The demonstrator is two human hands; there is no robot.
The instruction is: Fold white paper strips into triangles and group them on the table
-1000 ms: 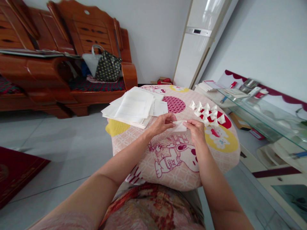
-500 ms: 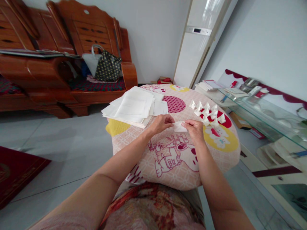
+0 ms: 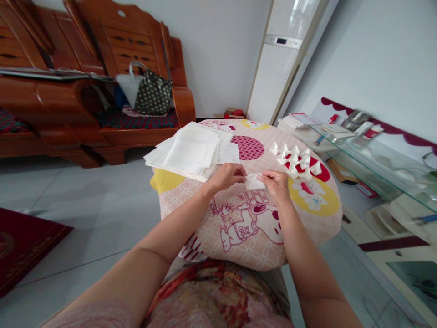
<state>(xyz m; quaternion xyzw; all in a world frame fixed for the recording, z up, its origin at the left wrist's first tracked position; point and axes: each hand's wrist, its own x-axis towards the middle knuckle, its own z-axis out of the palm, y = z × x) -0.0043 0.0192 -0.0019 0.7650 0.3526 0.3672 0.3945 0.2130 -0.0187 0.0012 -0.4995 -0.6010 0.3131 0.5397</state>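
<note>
A small folded piece of white paper [image 3: 254,182] is held between my two hands, just above the patterned tablecloth [image 3: 201,228]. My left hand [image 3: 229,176] pinches its left edge, while my right hand [image 3: 276,183] grips the upper right corner between thumb and fingers. Left of my hands lies a loose stack of white paper sheets [image 3: 191,148]. Several folded white paper shapes [image 3: 296,160] with pointed tips stand grouped on the right side of the table, beyond my right hand.
A glass-topped cabinet [image 3: 385,159] with items on it runs along the right wall. Behind the table stands a tall white air conditioner [image 3: 273,68]. At the left are wooden chairs [image 3: 133,41] holding a dark patterned bag [image 3: 153,93]. A red box-like object [image 3: 30,246] lies on the floor.
The folded paper has tilted slightly and shows a little more of its face. Both hands keep their pinch on it and have barely shifted.
</note>
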